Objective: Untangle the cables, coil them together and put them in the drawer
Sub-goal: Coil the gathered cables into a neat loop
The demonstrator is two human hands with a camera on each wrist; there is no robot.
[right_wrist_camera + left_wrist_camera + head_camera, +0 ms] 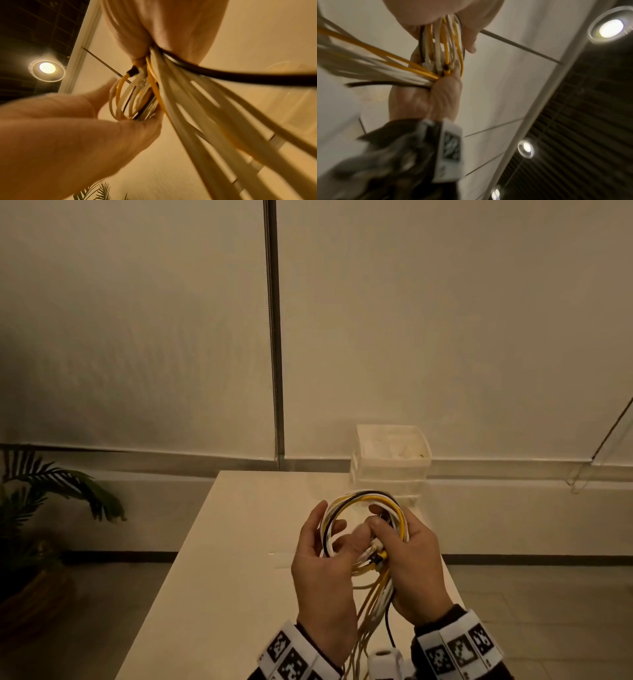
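A coil of yellow, white and black cables (363,501) is held up over the white table (233,542). My left hand (329,542) curls round the coil's left side, thumb across the front. My right hand (404,542) grips the bundle where the loops meet, by the connectors (375,556). Loose tails (371,611) hang between my wrists. In the left wrist view the right hand (440,94) clamps the cables (443,44). In the right wrist view the left hand (77,128) holds the loops (133,97) and the tails (205,115) stream away. A stack of translucent white drawers (390,463) stands at the table's far edge.
A white plug (385,659) lies at the table's near edge between my wrists. A potted palm (51,494) stands on the floor to the left. A thin metal pole (274,337) runs up the wall behind the table.
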